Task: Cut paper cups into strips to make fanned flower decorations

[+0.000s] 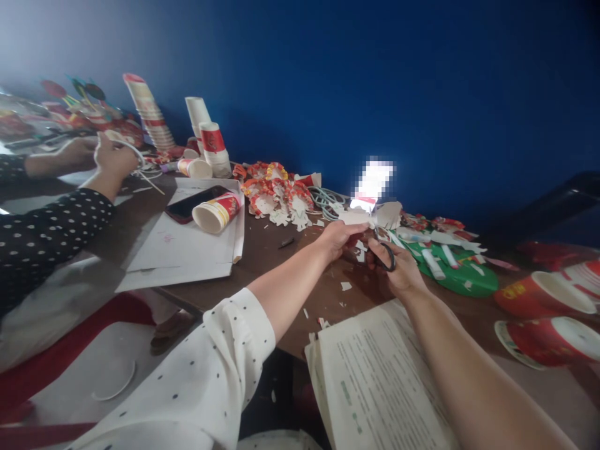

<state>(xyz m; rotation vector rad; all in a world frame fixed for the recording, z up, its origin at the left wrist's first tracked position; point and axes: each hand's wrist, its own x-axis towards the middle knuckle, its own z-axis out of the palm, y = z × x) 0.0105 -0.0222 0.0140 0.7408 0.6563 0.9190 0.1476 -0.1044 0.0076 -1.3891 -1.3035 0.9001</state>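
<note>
My left hand pinches a white piece of paper above the brown table, thumb and fingers pressed together. Wrapped around the black handle of a pair of scissors is my right hand. The scissor blades point away from me, close to the paper; whether they touch it I cannot tell. Small white paper scraps lie on the table below my hands. Beyond the paper stands a bright, pixelated patch whose content is hidden. A green plate with white tubes and scraps lies right of my right hand.
Printed sheets lie near me. Paper cups rest at the right. Leftward are a cup on a white folder, a phone, cut red-and-white cups and stacked cups. A co-worker's hands hold a white ring.
</note>
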